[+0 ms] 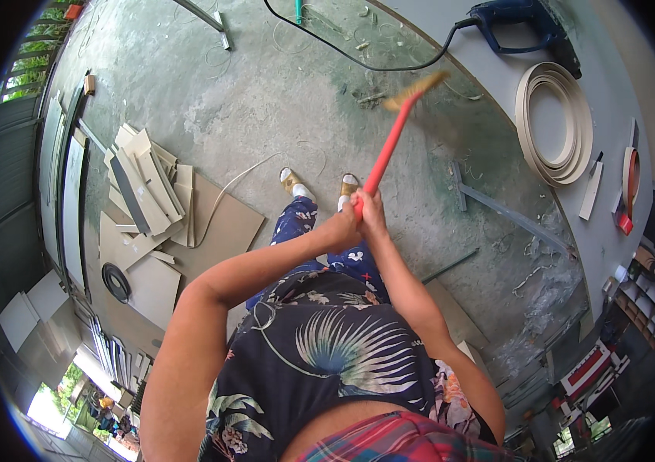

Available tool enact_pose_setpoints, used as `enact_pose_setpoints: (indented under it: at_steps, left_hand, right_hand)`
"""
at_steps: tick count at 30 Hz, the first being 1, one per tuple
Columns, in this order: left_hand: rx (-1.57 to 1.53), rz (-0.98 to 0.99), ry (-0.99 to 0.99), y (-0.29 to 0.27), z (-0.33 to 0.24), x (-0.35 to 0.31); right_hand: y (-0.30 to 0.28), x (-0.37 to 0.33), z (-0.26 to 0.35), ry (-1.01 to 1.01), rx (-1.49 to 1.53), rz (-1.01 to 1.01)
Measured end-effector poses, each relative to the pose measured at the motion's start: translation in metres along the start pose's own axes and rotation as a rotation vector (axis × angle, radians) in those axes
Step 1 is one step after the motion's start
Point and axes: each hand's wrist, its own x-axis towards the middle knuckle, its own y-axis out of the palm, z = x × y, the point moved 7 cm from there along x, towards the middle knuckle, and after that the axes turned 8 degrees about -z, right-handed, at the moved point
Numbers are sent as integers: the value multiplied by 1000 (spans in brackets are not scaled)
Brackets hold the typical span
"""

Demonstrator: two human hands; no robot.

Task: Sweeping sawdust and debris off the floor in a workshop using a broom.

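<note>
Both my hands are wrapped round the red handle of a broom (389, 148) in front of my body. My left hand (340, 231) grips nearer the handle's end, and my right hand (372, 213) is right beside it, slightly farther up. The handle slants away to the right. Its straw-coloured head (416, 91) is smeared by motion over the concrete floor (243, 115), near the edge of a grey table. Whether the bristles touch the floor I cannot tell.
On the right, the grey table (612, 100) bears a blue power tool (520, 27) and a coil of pale edging strip (552, 123). Stacked board offcuts (147, 185) lie at the left. A metal bar (516, 208), thin cords and scraps are on the floor.
</note>
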Motion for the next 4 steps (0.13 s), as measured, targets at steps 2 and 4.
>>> enact_pose_setpoints:
  at_steps: [2, 4]
  left_hand:
    - [-1, 78, -19, -2, 14, -10]
    - [54, 130, 2, 3, 38, 1]
  right_hand:
    - [-1, -21, -16, 13, 29, -46]
    - [3, -25, -33, 114, 114, -117]
